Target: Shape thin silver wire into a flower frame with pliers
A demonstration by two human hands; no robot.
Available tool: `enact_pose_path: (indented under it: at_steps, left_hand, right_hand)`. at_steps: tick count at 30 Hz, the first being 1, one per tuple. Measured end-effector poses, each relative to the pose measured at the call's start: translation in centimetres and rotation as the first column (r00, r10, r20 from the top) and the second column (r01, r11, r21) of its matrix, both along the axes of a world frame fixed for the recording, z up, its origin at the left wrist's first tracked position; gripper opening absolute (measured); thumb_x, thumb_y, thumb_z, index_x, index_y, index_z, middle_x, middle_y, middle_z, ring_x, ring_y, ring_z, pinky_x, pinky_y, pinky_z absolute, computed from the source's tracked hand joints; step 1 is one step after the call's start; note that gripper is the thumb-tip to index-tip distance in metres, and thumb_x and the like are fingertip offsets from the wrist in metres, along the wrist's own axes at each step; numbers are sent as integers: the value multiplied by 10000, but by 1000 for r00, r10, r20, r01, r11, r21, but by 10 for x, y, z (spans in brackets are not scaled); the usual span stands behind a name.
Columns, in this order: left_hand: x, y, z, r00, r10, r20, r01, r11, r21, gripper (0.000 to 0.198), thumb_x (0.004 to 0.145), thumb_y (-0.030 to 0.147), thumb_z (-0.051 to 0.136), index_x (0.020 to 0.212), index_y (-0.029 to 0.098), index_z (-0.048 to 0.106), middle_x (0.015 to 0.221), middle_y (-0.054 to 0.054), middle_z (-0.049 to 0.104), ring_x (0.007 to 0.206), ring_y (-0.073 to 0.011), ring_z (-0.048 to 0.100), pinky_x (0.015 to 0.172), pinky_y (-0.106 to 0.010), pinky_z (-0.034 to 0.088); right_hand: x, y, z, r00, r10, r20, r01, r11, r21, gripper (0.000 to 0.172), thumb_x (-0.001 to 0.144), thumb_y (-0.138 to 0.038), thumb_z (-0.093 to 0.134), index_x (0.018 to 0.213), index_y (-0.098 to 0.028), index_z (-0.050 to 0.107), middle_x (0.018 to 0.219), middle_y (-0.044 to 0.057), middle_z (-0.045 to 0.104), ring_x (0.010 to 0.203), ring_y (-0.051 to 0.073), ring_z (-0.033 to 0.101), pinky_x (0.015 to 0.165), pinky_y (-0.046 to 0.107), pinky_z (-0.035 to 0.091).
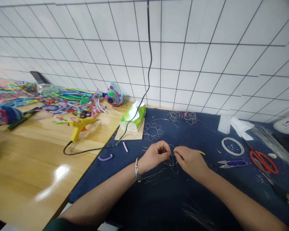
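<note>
My left hand [155,156] and my right hand [189,160] meet over a dark blue cloth [159,199]. Both pinch a thin silver wire shape [172,161] between thumb and fingertips. A yellow-tipped tool [201,152] pokes out behind my right hand; I cannot tell whether the hand holds it. A silver bangle [137,169] sits on my left wrist. Loose wire strands [154,175] lie on the cloth just below my hands.
Finished wire flowers [153,131] and wire tangles [183,117] lie further back. A green tissue pack [133,117], yellow glue gun [80,127] with black cord, colourful pipe cleaners [62,102], tape ring [232,146], purple snips [233,164] and orange scissors [263,161] surround them.
</note>
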State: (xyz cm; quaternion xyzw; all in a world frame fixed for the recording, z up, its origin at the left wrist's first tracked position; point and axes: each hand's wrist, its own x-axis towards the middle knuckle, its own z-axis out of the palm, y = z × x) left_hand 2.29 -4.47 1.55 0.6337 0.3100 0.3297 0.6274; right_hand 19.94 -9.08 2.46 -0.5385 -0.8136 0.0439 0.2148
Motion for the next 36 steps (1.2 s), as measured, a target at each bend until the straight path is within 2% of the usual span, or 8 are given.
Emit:
enact_pose_path:
  at_steps: [9, 15, 22, 26, 30, 32, 36]
  left_hand:
    - [-2, 2, -3, 985, -65, -161, 61, 998, -32, 144, 762, 209, 524, 850, 122, 596, 695, -2, 561, 591, -81, 526, 595, -211, 425]
    - [-2, 1, -1, 965, -51, -256, 80, 991, 106, 203, 769, 200, 497, 892, 139, 646, 782, -26, 610, 632, -92, 527, 593, -203, 422]
    - [-4, 0, 5, 950, 37, -309, 78, 933, 350, 207, 738, 126, 495, 862, 162, 657, 786, -18, 618, 698, -109, 545, 651, -216, 425]
    - [-4, -1, 5, 945, 80, -317, 59, 911, 407, 224, 733, 97, 480, 849, 167, 658, 772, -16, 619, 696, -109, 551, 658, -220, 428]
    - [-3, -2, 5, 944, 87, -318, 64, 898, 435, 234, 722, 79, 477, 842, 166, 659, 778, -17, 626, 687, -104, 556, 643, -209, 427]
    - [-3, -3, 5, 945, 87, -315, 67, 892, 447, 233, 713, 74, 481, 836, 164, 658, 788, -17, 632, 693, -104, 562, 649, -208, 429]
    - [-3, -4, 2, 944, 81, -321, 75, 892, 445, 229, 706, 83, 491, 843, 164, 656, 786, -16, 636, 682, -104, 564, 641, -208, 435]
  right_hand:
    - [0, 0, -6, 996, 26, 84, -32, 997, 72, 186, 868, -152, 371, 807, -167, 546, 678, 13, 560, 646, 120, 527, 608, 251, 363]
    - [1, 2, -4, 999, 36, 31, -38, 998, 47, 167, 866, -161, 390, 829, -174, 552, 698, 13, 578, 664, 120, 547, 614, 245, 383]
    - [4, 1, 19, 990, 29, -139, -47, 991, -123, 137, 851, -226, 446, 825, -216, 580, 754, -11, 622, 699, 113, 574, 635, 230, 423]
    - [10, 2, 33, 954, -54, -296, -32, 960, -279, 151, 831, -285, 462, 818, -234, 603, 633, -50, 595, 526, 80, 545, 511, 192, 419]
    - [9, 1, 40, 901, -133, -412, -45, 918, -394, 159, 820, -273, 476, 872, -229, 619, 608, -51, 601, 505, 80, 568, 510, 182, 450]
    - [6, 0, 40, 902, -142, -409, -10, 938, -348, 150, 812, -252, 493, 869, -234, 630, 631, -49, 619, 527, 85, 581, 537, 190, 461]
    - [-2, -3, 33, 939, -85, -333, 46, 991, -124, 137, 805, -211, 518, 853, -240, 644, 776, -29, 663, 688, 106, 613, 662, 218, 473]
